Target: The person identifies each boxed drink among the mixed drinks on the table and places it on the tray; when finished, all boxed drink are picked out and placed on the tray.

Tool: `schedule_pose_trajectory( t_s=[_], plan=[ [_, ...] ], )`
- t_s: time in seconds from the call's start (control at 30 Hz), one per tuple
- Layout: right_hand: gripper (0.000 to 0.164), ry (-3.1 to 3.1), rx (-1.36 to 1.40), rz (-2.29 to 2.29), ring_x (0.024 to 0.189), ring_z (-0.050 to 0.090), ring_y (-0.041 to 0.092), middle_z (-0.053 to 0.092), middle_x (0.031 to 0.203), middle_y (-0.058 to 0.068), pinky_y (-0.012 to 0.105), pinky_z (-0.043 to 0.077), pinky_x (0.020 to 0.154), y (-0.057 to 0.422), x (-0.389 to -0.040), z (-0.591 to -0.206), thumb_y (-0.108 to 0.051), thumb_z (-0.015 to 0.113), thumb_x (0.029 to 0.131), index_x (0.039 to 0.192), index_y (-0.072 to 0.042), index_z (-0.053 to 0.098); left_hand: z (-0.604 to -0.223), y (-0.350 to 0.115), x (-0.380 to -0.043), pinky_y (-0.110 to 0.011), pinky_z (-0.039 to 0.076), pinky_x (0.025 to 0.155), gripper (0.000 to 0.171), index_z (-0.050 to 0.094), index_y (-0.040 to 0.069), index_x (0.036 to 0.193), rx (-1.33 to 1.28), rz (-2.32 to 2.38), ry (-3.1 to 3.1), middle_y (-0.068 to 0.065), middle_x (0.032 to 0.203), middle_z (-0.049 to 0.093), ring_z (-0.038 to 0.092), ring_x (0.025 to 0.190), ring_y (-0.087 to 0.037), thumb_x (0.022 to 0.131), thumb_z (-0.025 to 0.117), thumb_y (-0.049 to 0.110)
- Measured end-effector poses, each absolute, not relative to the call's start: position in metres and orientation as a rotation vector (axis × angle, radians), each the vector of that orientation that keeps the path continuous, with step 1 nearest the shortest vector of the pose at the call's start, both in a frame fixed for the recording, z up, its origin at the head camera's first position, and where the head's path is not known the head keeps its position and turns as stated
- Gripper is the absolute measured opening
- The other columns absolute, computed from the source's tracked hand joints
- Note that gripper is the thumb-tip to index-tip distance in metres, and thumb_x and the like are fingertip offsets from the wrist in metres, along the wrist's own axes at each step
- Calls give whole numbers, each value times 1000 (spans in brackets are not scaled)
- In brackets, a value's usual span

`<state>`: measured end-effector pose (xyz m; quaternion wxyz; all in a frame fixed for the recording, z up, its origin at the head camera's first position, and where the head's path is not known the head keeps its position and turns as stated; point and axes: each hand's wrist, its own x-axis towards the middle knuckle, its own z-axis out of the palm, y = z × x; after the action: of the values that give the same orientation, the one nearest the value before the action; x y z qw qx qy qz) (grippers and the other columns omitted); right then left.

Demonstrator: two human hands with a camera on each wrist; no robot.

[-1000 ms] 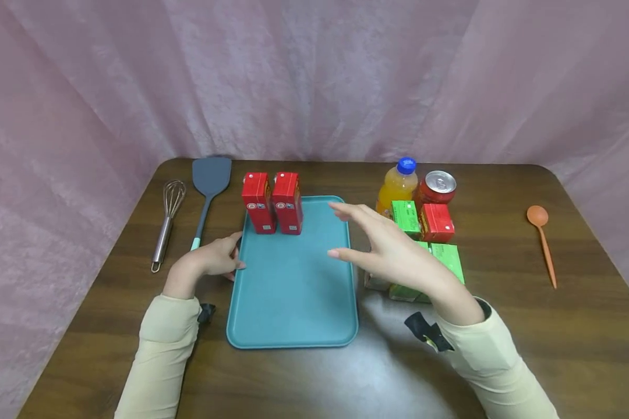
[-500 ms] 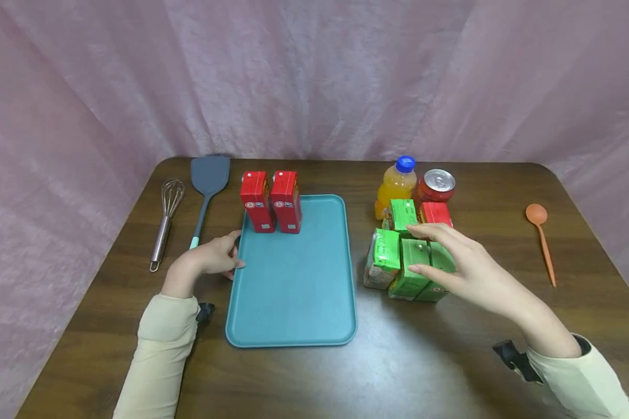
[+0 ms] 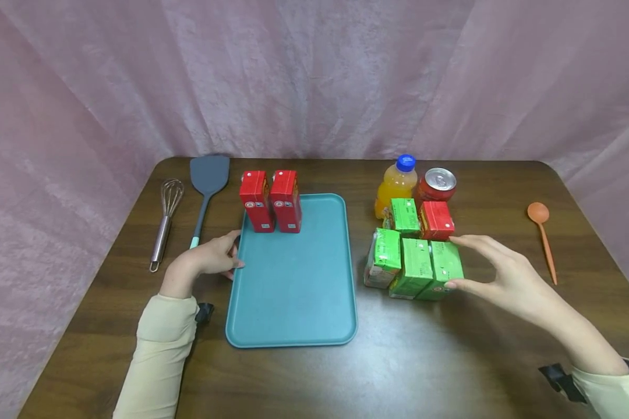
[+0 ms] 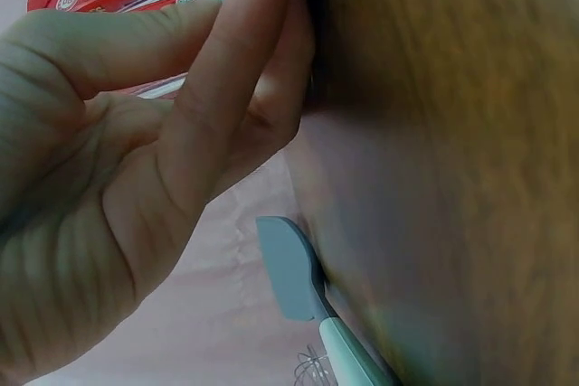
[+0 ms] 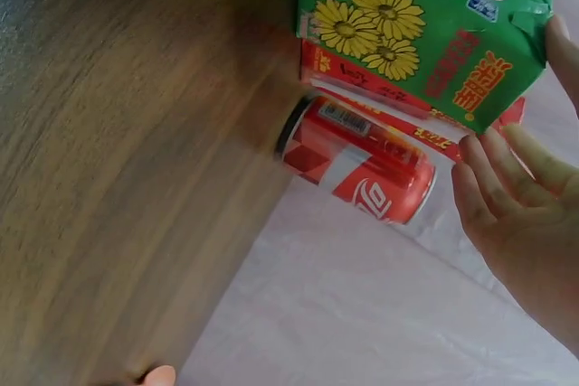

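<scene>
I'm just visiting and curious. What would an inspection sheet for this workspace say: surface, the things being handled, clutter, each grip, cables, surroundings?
Surface: brown table, wood-grained, with glare near the front.
Job's things: tray with two red boxes upright at its far left; right of it, four green boxes and a third red box, clustered.
Clutter: whisk and spatula left of the tray; bottle and can behind the cluster; spoon far right.
Left grip: pinches the tray's left rim.
Right grip: at the rightmost green box; contact unclear.
Cables: nothing seen.
Surroundings: pink curtain behind the table.
</scene>
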<state>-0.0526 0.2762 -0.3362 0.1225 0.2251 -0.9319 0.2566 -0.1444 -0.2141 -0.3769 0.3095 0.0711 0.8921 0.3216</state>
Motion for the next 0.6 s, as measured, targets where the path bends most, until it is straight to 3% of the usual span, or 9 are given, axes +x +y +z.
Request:
schedule_pose_trajectory(
  t_s=[0.3,0.6],
  plan=[
    [73,-2744,801,715,103,53,11,58,113,-3,4,29,89,280,-64,-333,-29,90,55,119,-13,59,-376,-214,-145,-30,53,64,74,12,-7,144,177,852,2365,-12,79,49,63,60,-17,89,60,3],
    [76,-2835,797,769,111,48,17,51,123,-1,2,23,93,279,-62,-337,-29,86,63,127,-11,50,-377,-214,-144,-31,50,69,76,12,-8,144,187,833,2368,-12,78,50,63,62,-17,88,61,6]
  ],
)
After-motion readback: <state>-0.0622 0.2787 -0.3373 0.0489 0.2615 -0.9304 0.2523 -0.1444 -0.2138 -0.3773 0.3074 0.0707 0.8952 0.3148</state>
